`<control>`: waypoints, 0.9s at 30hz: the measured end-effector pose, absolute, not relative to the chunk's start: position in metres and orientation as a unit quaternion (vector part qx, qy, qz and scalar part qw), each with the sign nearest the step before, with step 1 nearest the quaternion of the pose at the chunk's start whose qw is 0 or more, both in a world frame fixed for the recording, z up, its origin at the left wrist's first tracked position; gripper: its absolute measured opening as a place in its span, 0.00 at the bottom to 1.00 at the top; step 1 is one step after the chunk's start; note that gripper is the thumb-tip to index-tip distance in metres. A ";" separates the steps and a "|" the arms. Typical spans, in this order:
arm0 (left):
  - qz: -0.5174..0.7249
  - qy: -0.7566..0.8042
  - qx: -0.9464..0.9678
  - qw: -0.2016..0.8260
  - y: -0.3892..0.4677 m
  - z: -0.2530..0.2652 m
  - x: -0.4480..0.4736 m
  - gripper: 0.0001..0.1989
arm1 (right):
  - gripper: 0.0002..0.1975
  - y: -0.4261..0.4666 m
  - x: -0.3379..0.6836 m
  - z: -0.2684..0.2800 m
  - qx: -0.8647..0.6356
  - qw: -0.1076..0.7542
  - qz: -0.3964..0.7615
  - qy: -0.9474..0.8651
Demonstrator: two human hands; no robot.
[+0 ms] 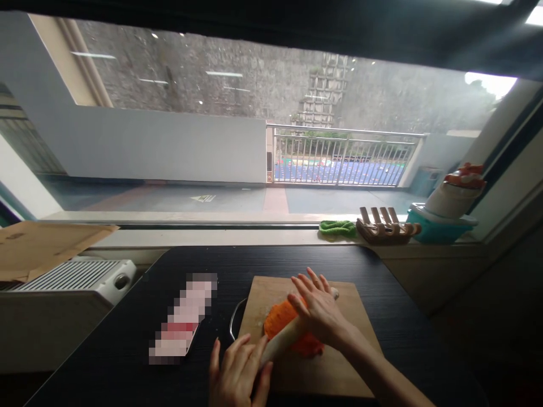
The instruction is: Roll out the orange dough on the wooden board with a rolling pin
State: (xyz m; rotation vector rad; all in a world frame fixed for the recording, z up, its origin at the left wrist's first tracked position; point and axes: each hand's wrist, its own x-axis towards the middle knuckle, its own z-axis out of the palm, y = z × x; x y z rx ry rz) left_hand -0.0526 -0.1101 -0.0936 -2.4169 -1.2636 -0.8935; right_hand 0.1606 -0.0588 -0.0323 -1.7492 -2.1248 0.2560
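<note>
At the far left of the frame, a brown sheet (46, 246) lies on a white heater (116, 284). On the black bench (123, 362), left of centre, is a long object (186, 319) blurred by pixelation. Beside it, a curved metal handle (231, 322) shows at the left edge of a wooden board (314, 377). At lower centre, the left hand (237, 367) lies over the near end of a rolling pin (286, 337), fingers apart. The pin slants up to the right across flattened orange dough (278, 316) on the board. Right of centre, the right hand (318, 308) presses its palm on the pin, fingers spread. Along the sill at right sit a green cloth (337, 228), a slatted brown rack (384, 230) and a teal tub (441, 230) with an orange-topped bottle (452, 198).
</note>
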 end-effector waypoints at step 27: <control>-0.402 -0.483 -0.769 0.120 -0.114 -0.100 -0.066 0.16 | 0.21 -0.012 0.087 -0.031 -0.520 0.194 0.058 -0.830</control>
